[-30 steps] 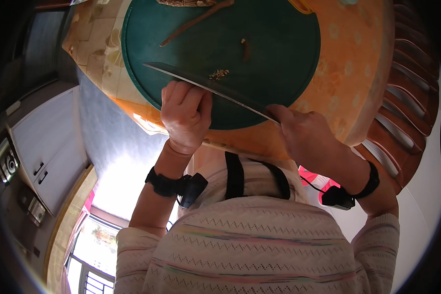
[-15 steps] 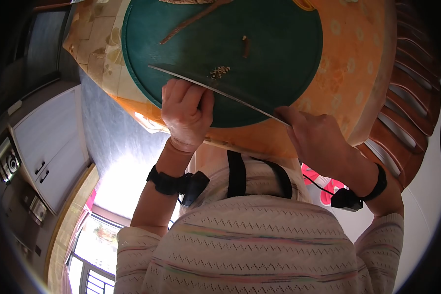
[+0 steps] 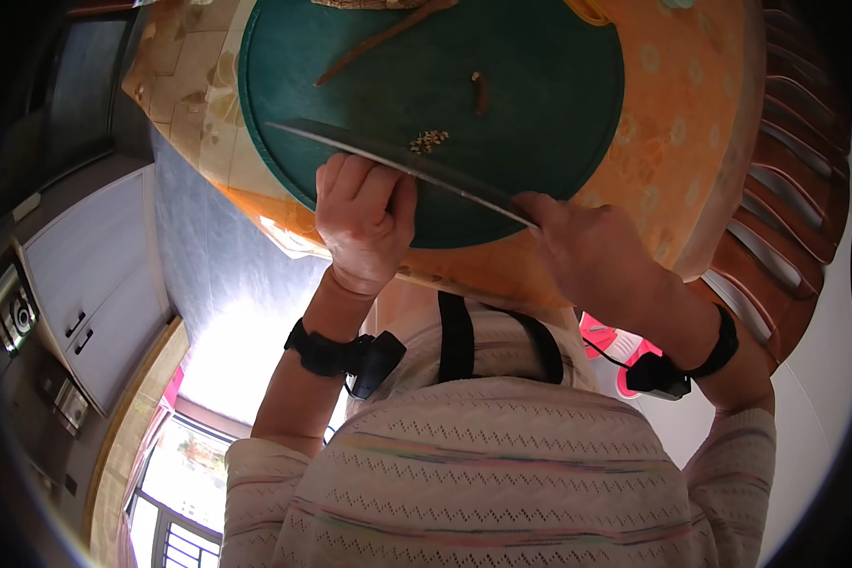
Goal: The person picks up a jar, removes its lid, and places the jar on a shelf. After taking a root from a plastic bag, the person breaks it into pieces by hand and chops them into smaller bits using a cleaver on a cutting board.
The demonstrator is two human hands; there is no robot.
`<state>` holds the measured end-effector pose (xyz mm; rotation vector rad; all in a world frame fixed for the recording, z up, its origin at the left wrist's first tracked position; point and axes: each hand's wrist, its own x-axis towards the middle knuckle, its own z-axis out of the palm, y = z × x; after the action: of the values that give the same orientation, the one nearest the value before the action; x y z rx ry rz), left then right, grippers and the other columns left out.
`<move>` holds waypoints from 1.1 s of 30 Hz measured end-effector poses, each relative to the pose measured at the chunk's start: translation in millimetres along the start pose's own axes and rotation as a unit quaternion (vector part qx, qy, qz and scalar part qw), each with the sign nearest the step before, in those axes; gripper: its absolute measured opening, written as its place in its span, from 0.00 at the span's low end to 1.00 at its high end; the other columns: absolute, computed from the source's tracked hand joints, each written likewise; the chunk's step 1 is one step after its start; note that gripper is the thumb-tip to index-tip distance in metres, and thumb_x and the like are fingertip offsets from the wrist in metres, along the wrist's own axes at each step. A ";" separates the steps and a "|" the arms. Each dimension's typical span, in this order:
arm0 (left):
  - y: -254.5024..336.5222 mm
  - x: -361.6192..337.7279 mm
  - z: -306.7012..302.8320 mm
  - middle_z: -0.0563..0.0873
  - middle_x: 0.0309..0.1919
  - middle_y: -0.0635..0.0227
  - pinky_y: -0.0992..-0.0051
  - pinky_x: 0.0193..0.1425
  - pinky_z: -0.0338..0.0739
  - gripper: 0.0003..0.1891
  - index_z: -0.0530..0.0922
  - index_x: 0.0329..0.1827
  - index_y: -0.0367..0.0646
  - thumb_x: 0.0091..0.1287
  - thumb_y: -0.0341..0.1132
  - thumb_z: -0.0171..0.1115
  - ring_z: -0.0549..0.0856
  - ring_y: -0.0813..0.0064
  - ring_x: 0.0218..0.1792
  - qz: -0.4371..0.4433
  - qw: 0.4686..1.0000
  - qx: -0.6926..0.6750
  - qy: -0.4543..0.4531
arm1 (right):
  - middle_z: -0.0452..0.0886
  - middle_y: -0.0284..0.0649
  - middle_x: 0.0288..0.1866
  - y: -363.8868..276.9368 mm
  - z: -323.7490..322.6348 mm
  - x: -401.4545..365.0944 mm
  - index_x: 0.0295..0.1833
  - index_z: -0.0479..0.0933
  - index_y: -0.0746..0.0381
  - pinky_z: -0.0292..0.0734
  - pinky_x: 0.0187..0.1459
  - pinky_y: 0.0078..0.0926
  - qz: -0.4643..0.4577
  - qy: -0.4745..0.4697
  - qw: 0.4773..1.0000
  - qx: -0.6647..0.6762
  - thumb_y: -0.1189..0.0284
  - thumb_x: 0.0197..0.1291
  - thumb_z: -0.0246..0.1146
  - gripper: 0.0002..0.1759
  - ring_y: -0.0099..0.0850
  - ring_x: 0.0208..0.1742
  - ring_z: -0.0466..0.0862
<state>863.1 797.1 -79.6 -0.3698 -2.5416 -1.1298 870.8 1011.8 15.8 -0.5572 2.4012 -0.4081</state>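
Note:
My right hand [image 3: 592, 248] is wrapped round the handle of a long knife [image 3: 350, 145], whose blade slants across the near part of a round green cutting board [image 3: 540, 123]. My left hand [image 3: 364, 222] is curled at the board's near edge, its fingertips tucked against the near side of the blade. Whatever lies under those fingers is hidden. Just beyond the blade is a small heap of chopped pale-brown bits [image 3: 429, 142]. Further off lie a short brown stick piece [image 3: 481, 97] and a long thin brown stick [image 3: 379, 45].
A bark-like piece [image 3: 369, 3] and a yellow object [image 3: 589, 11] sit at the board's far side, partly cut off. An orange patterned tablecloth [image 3: 672, 123] covers the table. On the right stands a brown slatted chair [image 3: 786, 208]; cabinets [image 3: 99, 275] are on the left.
The knife and my right hand have shifted a little to the left, and the blade tip now reaches nearer the board's left rim. My left hand stays nearly in place.

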 end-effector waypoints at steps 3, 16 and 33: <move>-1.8 -1.8 0.1 0.82 0.30 0.69 0.71 0.39 0.69 0.11 0.83 0.32 0.43 0.45 0.20 0.67 0.79 0.66 0.33 0.004 1.000 0.003 0.005 | 0.80 0.44 0.27 4.1 -3.3 -2.7 0.54 0.73 0.65 0.76 0.27 0.33 0.013 -0.018 0.998 0.057 0.78 0.60 0.57 0.15 0.42 0.25 0.82; -2.0 -1.4 0.7 0.81 0.30 0.68 0.70 0.40 0.69 0.12 0.82 0.32 0.42 0.43 0.19 0.66 0.79 0.65 0.34 -0.001 1.000 -0.002 0.010 | 0.81 0.44 0.29 1.3 -2.6 -9.2 0.52 0.73 0.65 0.76 0.27 0.34 0.008 -0.019 0.999 0.028 0.79 0.61 0.55 0.13 0.41 0.28 0.83; 4.1 -0.1 -3.0 0.80 0.29 0.70 0.69 0.40 0.71 0.09 0.82 0.31 0.44 0.47 0.26 0.73 0.78 0.66 0.33 -0.082 0.993 0.077 -0.018 | 0.78 0.46 0.22 11.8 0.8 7.3 0.50 0.74 0.65 0.75 0.27 0.37 0.004 0.000 0.997 0.081 0.77 0.62 0.57 0.11 0.45 0.25 0.81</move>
<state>865.2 797.5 -75.1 -0.1456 -2.7115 -0.9809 862.6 1018.4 6.6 -0.4742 2.3434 -0.5915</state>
